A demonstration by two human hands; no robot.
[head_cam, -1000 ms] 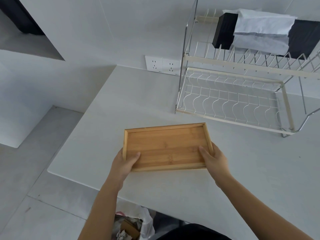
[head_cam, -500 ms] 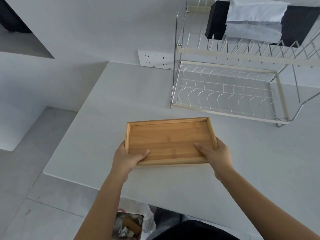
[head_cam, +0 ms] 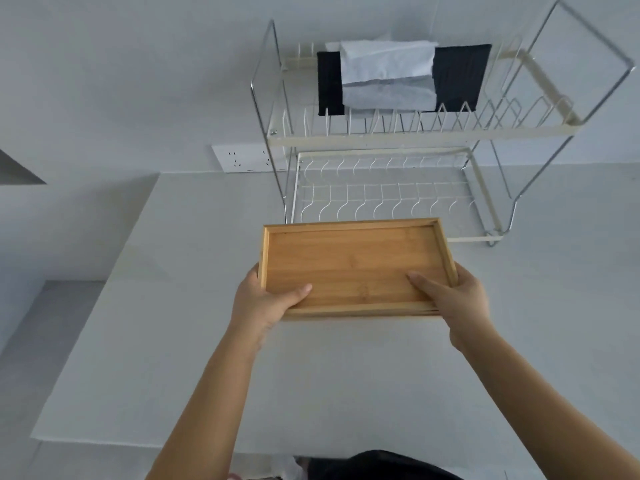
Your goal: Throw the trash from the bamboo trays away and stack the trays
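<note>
An empty rectangular bamboo tray [head_cam: 349, 261] is held level above the white counter, just in front of the dish rack. My left hand [head_cam: 265, 301] grips its near left corner, thumb lying inside the tray. My right hand [head_cam: 453, 299] grips the near right corner, thumb also on the tray floor. The near edge looks doubled, so a second tray may lie beneath; I cannot tell. No trash is in the tray.
A two-tier wire dish rack [head_cam: 398, 140] stands at the back of the white counter [head_cam: 166, 341], holding a black box with white tissue [head_cam: 391, 77] on its top tier. A wall socket [head_cam: 247, 157] sits left of the rack. The counter's left edge drops to the floor.
Both hands have carried the tray forward and to the right, closer to the dish rack. The view has tilted up, and the trash bag below the counter has left the frame.
</note>
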